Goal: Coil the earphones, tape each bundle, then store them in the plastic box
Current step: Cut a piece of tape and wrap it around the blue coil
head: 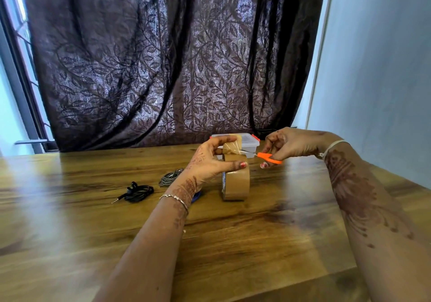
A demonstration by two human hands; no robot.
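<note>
A brown tape roll (236, 182) stands on edge on the wooden table (93, 220). My left hand (207, 161) pinches a pulled-up strip of its tape (231, 147). My right hand (286, 145) grips orange-handled scissors (268, 157) whose blades meet the strip. A coiled black earphone (137, 192) lies to the left, its plug pointing left. A coiled grey earphone (170, 177) lies behind my left wrist. Something blue (197, 196) peeks from under that wrist. The clear plastic box (249, 143) with orange clips sits behind the tape.
A dark leaf-patterned curtain (163, 68) hangs right behind the table's far edge. A pale wall (377, 68) stands on the right and a window frame (21, 91) on the left. The table's near edge (303, 280) runs across the lower right.
</note>
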